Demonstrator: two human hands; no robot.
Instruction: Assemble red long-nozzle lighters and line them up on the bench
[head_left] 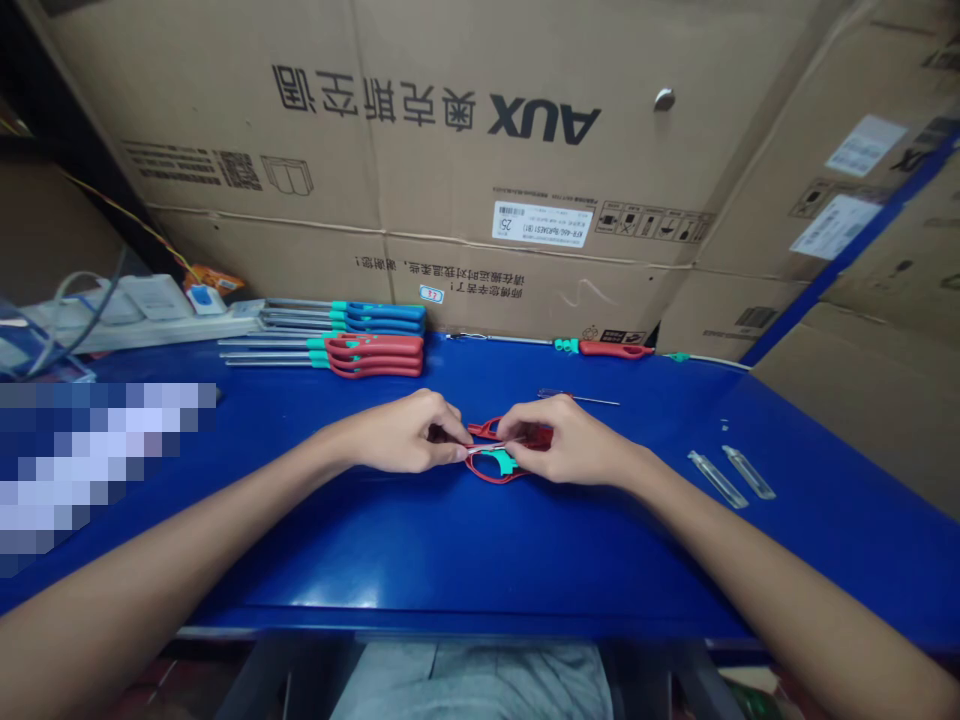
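Note:
My left hand (pixel 405 432) and my right hand (pixel 570 440) meet at the middle of the blue table (pixel 465 560). Their fingertips pinch a red looped plastic handle (pixel 491 472) with a teal piece (pixel 504 461). A thin pale strip lies across it between my fingers, and my fingers hide much of the handle. A thin metal rod (pixel 577 398) lies just beyond my right hand.
Stacked red-handled tools (pixel 375 355) and blue-handled tools (pixel 382 318) with metal shafts lie at the back. A single red-handled tool (pixel 615 349) lies farther right. Two clear plastic strips (pixel 718 480) lie right. A power strip (pixel 150 325) sits back left, cardboard boxes (pixel 420 120) stand behind, and a pixelated patch (pixel 90 470) covers the left.

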